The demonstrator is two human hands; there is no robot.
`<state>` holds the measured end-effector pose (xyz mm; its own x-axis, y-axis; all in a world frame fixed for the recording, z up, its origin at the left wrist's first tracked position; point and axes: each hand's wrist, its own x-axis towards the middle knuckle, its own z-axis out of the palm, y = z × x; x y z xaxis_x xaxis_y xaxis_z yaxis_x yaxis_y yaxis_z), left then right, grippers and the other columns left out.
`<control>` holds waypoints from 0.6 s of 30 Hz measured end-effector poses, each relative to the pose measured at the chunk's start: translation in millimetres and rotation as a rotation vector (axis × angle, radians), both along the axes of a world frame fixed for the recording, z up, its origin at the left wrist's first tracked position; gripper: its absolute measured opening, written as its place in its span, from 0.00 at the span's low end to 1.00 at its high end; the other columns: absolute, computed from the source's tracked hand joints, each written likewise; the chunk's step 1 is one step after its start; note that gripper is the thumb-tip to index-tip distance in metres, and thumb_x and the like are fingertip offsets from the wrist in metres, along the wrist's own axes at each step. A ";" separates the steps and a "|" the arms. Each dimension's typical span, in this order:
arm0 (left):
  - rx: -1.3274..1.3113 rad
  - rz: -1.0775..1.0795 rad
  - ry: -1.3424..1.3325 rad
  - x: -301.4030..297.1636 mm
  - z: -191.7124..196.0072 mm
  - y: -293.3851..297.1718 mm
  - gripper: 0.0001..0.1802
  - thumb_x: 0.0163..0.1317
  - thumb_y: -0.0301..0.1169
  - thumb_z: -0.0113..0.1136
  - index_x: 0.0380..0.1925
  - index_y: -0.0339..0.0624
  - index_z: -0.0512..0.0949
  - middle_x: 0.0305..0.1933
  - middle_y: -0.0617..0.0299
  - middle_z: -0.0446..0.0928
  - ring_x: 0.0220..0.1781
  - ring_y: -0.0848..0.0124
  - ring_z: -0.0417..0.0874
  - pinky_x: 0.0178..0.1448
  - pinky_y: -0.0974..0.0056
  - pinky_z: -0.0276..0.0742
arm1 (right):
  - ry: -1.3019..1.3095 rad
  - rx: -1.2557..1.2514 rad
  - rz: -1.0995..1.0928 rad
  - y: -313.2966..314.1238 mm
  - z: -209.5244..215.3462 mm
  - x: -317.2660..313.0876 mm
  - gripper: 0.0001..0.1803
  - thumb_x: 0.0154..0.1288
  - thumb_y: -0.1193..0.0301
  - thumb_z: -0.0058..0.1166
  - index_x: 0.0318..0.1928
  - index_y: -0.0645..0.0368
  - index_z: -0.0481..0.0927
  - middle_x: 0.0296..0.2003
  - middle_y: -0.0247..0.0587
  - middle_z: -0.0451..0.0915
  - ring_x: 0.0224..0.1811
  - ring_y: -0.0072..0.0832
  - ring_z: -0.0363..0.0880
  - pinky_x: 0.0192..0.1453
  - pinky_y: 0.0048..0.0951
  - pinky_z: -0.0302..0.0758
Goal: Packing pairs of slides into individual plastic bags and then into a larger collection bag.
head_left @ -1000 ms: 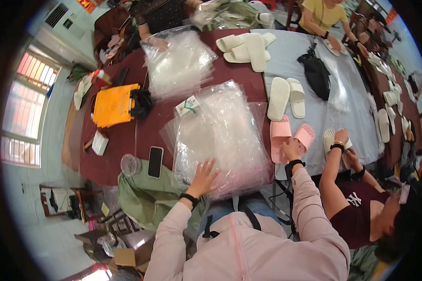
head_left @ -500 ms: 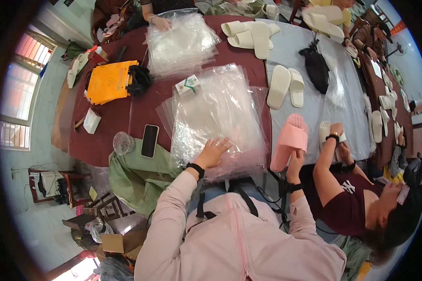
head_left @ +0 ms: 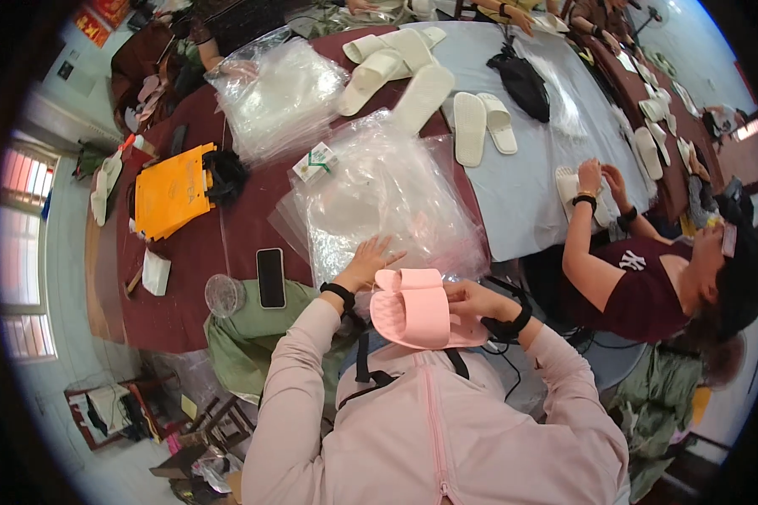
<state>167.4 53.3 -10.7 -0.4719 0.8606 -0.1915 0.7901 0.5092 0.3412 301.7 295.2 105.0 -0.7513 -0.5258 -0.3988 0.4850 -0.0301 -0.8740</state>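
My right hand grips a pair of pink slippers at their edge, held in front of my body at the table's near edge. The pair lies sideways, with one slipper partly behind the other. Fingers spread, my left hand rests on the near part of a stack of clear plastic bags and holds nothing. A small white and green box lies on that stack, and a white slipper overlaps its far edge.
A second pile of clear bags lies farther back, near another person's hand. Orange bags, a phone and a clear cup are at left. White slippers and a black pouch lie right. A co-worker sits close at right.
The pink slippers have come left and toward my body in my right hand, turned sideways. My left hand stays on the bags. More white slippers now lie at the far middle of the table.
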 end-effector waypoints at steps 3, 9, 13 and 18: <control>-0.011 -0.011 0.018 -1.3 0.4 -5.5 0.32 0.54 0.39 0.58 0.61 0.66 0.64 0.69 0.47 0.52 0.69 0.44 0.53 0.67 0.43 0.50 | -0.011 0.029 0.005 1.1 -15.6 5.8 0.16 0.61 0.73 0.53 0.48 0.67 0.77 0.50 0.37 0.74 0.51 0.21 0.70 0.55 0.22 0.67; 0.082 0.008 0.247 8.2 -24.8 -18.3 0.26 0.51 0.32 0.58 0.54 0.56 0.72 0.64 0.53 0.62 0.65 0.52 0.62 0.64 0.46 0.57 | -0.036 0.130 0.001 -8.1 -13.0 21.5 0.20 0.60 0.72 0.55 0.53 0.65 0.74 0.47 0.36 0.78 0.49 0.19 0.73 0.54 0.21 0.68; 0.129 0.004 0.191 2.3 -31.1 -16.1 0.24 0.51 0.30 0.58 0.51 0.54 0.73 0.63 0.55 0.64 0.63 0.54 0.64 0.62 0.47 0.59 | -0.024 0.116 -0.024 -10.5 -11.3 25.5 0.19 0.60 0.72 0.56 0.52 0.65 0.75 0.46 0.36 0.78 0.48 0.18 0.73 0.54 0.21 0.68; 0.281 0.236 -0.069 -12.2 -36.1 -12.3 0.10 0.51 0.27 0.59 0.36 0.46 0.78 0.55 0.55 0.71 0.60 0.54 0.66 0.57 0.53 0.64 | -0.030 0.112 -0.055 -6.7 -19.9 28.7 0.17 0.59 0.72 0.56 0.48 0.64 0.78 0.43 0.33 0.79 0.48 0.18 0.72 0.54 0.24 0.68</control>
<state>155.2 41.0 -46.9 -0.6580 0.7530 -0.0016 0.6324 0.5537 0.5418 330.4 288.6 85.1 -0.7646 -0.4349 -0.4757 0.5113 0.0400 -0.8585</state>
